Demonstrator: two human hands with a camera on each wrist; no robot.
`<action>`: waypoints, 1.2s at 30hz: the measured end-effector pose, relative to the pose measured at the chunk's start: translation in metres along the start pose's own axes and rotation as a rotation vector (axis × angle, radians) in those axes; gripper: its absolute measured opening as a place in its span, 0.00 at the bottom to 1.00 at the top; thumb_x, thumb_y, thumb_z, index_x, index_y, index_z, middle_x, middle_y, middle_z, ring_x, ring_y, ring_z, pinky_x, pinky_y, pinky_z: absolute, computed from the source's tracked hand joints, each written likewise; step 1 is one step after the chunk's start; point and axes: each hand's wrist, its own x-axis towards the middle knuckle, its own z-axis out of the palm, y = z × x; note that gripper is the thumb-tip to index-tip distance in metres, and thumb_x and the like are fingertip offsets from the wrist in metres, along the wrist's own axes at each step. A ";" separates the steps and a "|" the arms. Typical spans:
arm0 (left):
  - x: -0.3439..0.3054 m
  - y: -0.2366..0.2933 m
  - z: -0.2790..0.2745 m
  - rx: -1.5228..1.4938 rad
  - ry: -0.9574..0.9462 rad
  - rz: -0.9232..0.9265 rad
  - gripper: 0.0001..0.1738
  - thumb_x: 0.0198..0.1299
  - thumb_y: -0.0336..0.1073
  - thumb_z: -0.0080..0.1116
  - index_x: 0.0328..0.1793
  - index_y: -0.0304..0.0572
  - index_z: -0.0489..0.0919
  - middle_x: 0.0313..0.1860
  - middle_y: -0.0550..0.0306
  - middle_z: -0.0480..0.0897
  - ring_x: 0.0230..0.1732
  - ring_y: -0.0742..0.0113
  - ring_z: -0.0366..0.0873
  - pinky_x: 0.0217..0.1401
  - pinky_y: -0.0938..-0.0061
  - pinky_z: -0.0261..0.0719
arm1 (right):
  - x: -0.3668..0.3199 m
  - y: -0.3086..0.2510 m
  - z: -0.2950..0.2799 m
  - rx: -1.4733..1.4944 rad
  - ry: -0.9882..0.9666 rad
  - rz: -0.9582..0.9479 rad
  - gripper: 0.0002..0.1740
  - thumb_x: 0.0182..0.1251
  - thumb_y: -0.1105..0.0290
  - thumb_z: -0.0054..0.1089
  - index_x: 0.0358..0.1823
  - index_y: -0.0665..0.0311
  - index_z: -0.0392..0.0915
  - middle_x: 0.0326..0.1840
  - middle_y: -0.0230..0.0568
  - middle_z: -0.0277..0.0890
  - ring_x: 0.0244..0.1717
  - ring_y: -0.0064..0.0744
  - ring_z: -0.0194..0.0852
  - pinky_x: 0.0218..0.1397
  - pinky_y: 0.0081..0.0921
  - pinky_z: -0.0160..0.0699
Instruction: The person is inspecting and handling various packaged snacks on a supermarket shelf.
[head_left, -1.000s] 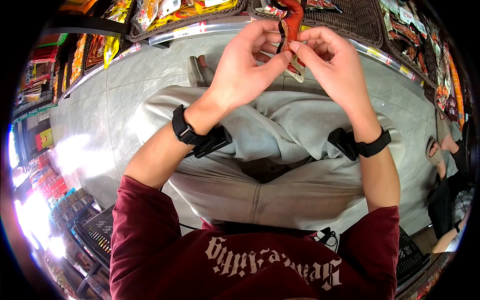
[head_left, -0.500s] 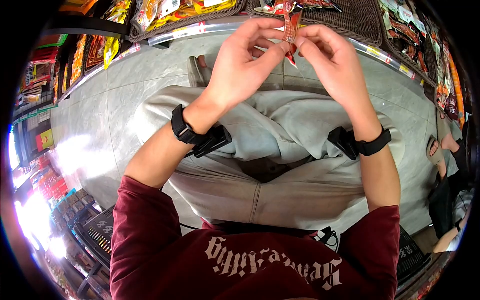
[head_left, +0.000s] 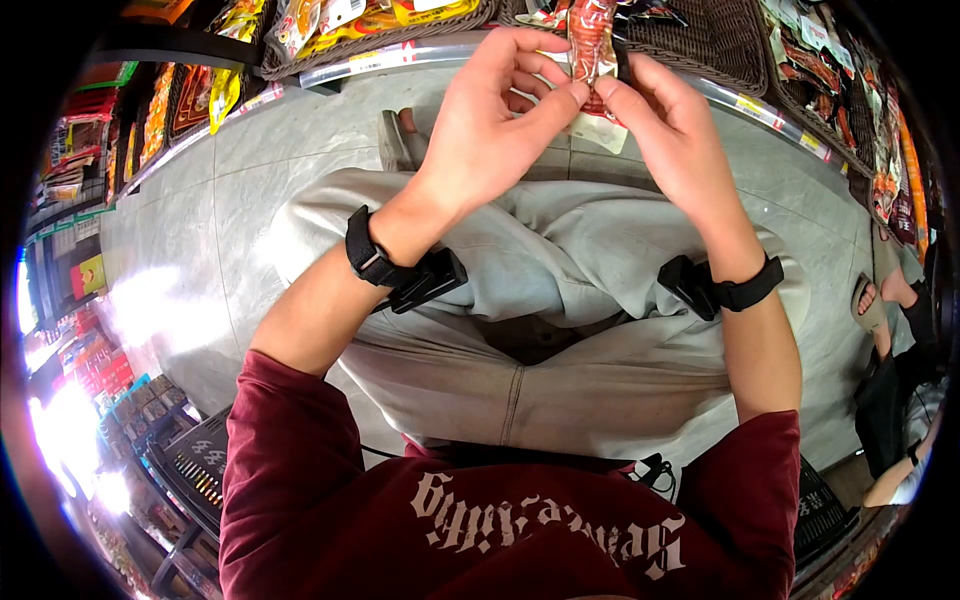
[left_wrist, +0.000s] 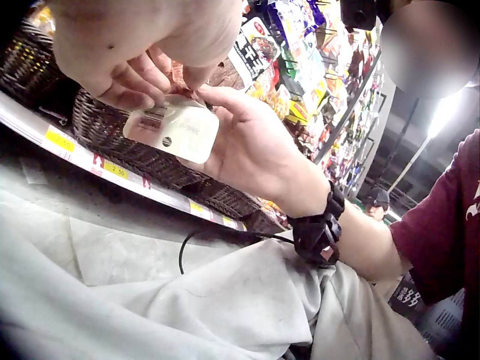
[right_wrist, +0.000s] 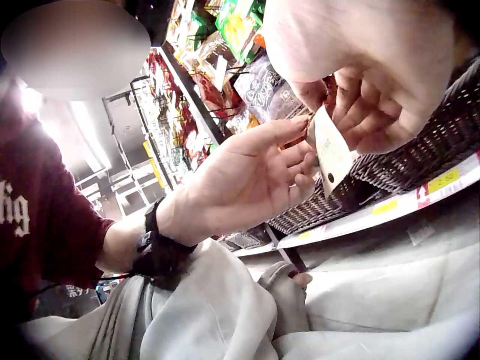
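A red, shiny snack packet [head_left: 592,45] is held upright between both hands at the top of the head view. The left hand [head_left: 493,135] pinches its left edge with thumb and curled fingers. On the opposite edge the right hand [head_left: 672,135] pinches with thumb and forefinger. The packet's pale end [head_left: 600,130] hangs below the thumbs. In the left wrist view this pale flap [left_wrist: 171,129] shows a small label and a dark round mark. The right wrist view catches the flap [right_wrist: 331,150] at a slant between the hands.
Wicker baskets [head_left: 715,45] of packets line the shelf, with a price-tag strip [head_left: 390,58] along its edge. Grey tiled floor [head_left: 165,240] lies below. Black crates [head_left: 195,465] stand behind the crouching person. Another person's sandalled foot [head_left: 868,300] is at the right.
The packet has turned between the fingers, from a narrow edge-on view to its broad red face with the pale end showing. Both hands have stayed in nearly the same place.
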 end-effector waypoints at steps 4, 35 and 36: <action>0.000 -0.002 -0.001 -0.016 -0.006 0.025 0.23 0.71 0.26 0.68 0.69 0.35 0.75 0.52 0.57 0.82 0.50 0.73 0.82 0.50 0.77 0.85 | 0.001 0.000 -0.002 -0.049 -0.010 0.059 0.13 0.82 0.67 0.60 0.57 0.69 0.84 0.37 0.27 0.84 0.37 0.12 0.74 0.41 0.19 0.74; -0.002 0.004 -0.003 -0.001 -0.132 0.013 0.15 0.77 0.29 0.59 0.65 0.32 0.79 0.54 0.56 0.88 0.56 0.71 0.84 0.66 0.73 0.80 | 0.001 0.004 -0.003 -0.029 -0.010 -0.082 0.11 0.74 0.70 0.67 0.53 0.65 0.86 0.38 0.26 0.86 0.35 0.15 0.74 0.42 0.21 0.76; -0.003 0.005 -0.003 0.007 -0.135 0.011 0.14 0.78 0.29 0.59 0.64 0.32 0.79 0.52 0.56 0.88 0.56 0.72 0.84 0.64 0.74 0.80 | 0.001 0.003 -0.002 -0.029 -0.010 -0.082 0.11 0.74 0.70 0.67 0.53 0.65 0.86 0.38 0.26 0.86 0.35 0.15 0.74 0.42 0.21 0.76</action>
